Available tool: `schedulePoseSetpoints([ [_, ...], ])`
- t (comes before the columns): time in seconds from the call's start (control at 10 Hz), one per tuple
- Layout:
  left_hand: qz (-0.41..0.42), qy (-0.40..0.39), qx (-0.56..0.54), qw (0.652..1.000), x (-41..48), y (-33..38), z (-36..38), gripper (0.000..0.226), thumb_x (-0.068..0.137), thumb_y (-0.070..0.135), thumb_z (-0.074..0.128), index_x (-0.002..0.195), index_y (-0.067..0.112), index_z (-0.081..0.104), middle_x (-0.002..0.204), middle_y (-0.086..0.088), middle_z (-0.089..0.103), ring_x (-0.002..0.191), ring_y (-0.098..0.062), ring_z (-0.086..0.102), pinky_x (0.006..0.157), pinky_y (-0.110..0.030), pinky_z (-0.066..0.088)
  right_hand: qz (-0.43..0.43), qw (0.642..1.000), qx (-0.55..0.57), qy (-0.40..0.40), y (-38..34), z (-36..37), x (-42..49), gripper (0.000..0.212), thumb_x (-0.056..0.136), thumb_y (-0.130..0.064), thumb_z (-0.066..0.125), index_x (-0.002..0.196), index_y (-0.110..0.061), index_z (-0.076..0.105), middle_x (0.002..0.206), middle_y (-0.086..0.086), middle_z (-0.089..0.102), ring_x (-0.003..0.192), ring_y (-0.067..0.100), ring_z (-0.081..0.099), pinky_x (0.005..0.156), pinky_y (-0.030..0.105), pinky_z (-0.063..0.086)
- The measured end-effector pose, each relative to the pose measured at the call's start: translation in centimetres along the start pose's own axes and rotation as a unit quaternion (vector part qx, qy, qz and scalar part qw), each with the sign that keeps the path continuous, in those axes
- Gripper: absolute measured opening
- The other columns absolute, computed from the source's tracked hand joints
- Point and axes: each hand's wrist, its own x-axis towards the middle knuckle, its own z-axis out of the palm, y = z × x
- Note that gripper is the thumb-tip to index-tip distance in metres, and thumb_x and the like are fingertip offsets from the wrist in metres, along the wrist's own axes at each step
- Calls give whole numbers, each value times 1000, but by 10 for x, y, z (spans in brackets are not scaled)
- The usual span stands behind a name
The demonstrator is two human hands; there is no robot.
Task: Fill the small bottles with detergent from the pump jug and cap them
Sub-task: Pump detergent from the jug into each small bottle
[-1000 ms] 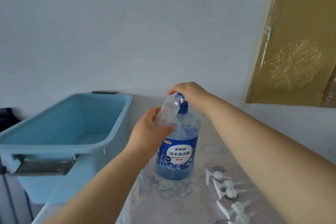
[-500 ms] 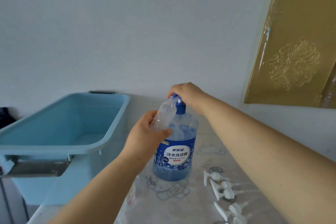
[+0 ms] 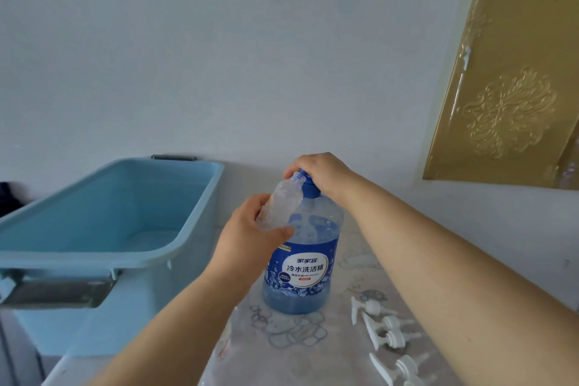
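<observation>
We have a single head-worn, wide-angle view, looking forward and slightly down along both bare forearms, close to the patterned tabletop (image 3: 291,354). It faces a plain white wall (image 3: 219,56), with a light blue plastic tub (image 3: 94,260) at left.

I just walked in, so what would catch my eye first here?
In the middle, a big blue detergent jug stands on the table; the right hand covers its pump top while the left hand tilts a small clear bottle up to it. To the left sits a large light-blue tub, and white pump caps lie scattered on the table at lower right. A gold embossed panel leans against the wall at upper right.
</observation>
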Motion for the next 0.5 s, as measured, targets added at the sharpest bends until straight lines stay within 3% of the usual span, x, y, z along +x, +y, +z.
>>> schedulePoseSetpoints([
  [0.1, -9, -3, -3, 1000, -1, 3, 0, 32, 79, 12, 71, 89, 38, 56, 91, 7, 68, 78, -14, 65, 65, -32, 51, 36, 998, -46, -28, -9, -5, 2, 31, 92, -11, 46, 111, 4, 65, 84, 8, 50, 78, 17, 41, 62, 23, 34],
  [0.2, -5, -3, -15, 1000, -2, 8, 1, 32, 78, 13, 72, 88, 39, 56, 91, 6, 69, 81, -17, 66, 72, -37, 53, 56, 998, 30, -1, -14, -12, 3, 28, 92, -15, 42, 93, -9, 69, 87, 8, 58, 68, 15, 46, 60, 22, 35],
  [0.3, -6, -1, -29, 1000, -1, 9, 2, 31, 78, 16, 73, 92, 38, 57, 94, 4, 70, 85, -19, 68, 76, -40, 57, 69, 996, 59, 5, -16, -16, 4, 28, 89, -14, 42, 90, -15, 70, 89, 8, 63, 60, 6, 51, 60, 20, 39],
  [0.4, -5, 3, -40, 999, 0, 8, 6, 34, 78, 15, 73, 101, 35, 59, 95, 2, 70, 86, -21, 68, 77, -41, 57, 56, 995, 76, 13, -17, -13, 2, 27, 90, -11, 45, 100, -4, 70, 85, 7, 59, 63, 12, 51, 58, 19, 38],
  [0.5, 1, 13, -49, 999, 2, 5, 9, 35, 77, 16, 74, 104, 34, 59, 95, 3, 70, 85, -20, 68, 76, -41, 57, 44, 997, 64, 13, -14, -13, 3, 27, 92, -13, 45, 98, -5, 70, 88, 9, 59, 66, 12, 49, 61, 21, 38],
])
